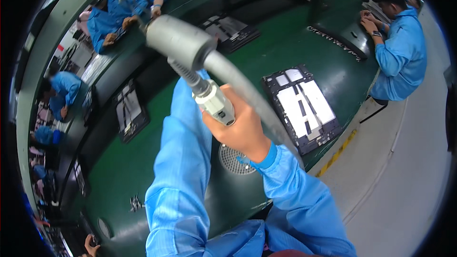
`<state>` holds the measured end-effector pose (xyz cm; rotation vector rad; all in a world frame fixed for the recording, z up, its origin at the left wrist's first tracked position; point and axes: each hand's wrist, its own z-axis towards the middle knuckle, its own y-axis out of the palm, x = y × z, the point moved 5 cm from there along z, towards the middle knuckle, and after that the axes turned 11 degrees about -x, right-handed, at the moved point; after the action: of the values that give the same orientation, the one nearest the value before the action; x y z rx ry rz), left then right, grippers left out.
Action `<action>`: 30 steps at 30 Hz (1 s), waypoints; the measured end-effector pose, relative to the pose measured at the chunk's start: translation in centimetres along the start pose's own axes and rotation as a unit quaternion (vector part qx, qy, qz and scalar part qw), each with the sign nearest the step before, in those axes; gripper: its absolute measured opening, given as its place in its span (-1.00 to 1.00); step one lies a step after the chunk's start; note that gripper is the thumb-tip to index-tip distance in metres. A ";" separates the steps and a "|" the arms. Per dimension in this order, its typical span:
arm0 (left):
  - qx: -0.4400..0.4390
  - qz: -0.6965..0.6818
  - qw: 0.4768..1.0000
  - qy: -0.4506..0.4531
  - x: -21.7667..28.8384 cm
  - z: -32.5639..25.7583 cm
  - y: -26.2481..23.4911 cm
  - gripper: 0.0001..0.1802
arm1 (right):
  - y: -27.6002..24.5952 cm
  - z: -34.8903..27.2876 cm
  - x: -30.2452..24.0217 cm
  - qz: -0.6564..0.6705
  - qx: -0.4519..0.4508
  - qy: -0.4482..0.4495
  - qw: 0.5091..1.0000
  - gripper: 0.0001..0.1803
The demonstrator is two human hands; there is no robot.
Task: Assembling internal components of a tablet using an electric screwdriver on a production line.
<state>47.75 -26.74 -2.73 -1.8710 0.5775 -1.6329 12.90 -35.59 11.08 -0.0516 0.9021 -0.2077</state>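
Note:
My right hand (240, 126) is wrapped round the white body of a corded electric screwdriver (216, 106), in the middle of the view. A ribbed grey cord sleeve rises from its top; its lower tip is hidden. My left arm (183, 138), in a blue sleeve, reaches forward across the green table. The left hand itself is hidden behind the tool and a thick grey cylinder (178, 38). Right of my right hand lies an opened tablet-like device (307, 107) with black edges and white battery cells. Below the wrist is a round perforated metal disc (233, 160).
A grey hose (243, 90) hangs close above my right hand. More opened devices lie at the left (128, 109) and far side (228, 31). A dark strip of small parts (338, 43) is at the far right. Co-workers in blue sit around, one at the right (400, 43).

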 end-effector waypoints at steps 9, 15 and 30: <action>-0.136 -0.122 0.982 0.050 5.3 3.7 5.5 0.18 | -1.2 0.2 1.2 -0.087 0.027 -0.010 0.996 -0.53; 0.057 -0.411 0.901 0.128 4.8 1.1 0.6 0.05 | -0.6 -0.3 0.3 -0.106 0.006 -0.007 0.994 -0.55; 0.039 -0.437 0.898 0.040 -17.0 -48.8 -22.3 -0.17 | -1.3 0.9 1.5 -0.010 0.075 0.036 0.997 -0.74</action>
<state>-4.18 -6.16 3.72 -2.1465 -0.3868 -2.2239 14.29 -37.23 10.59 0.0859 0.9552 -0.2966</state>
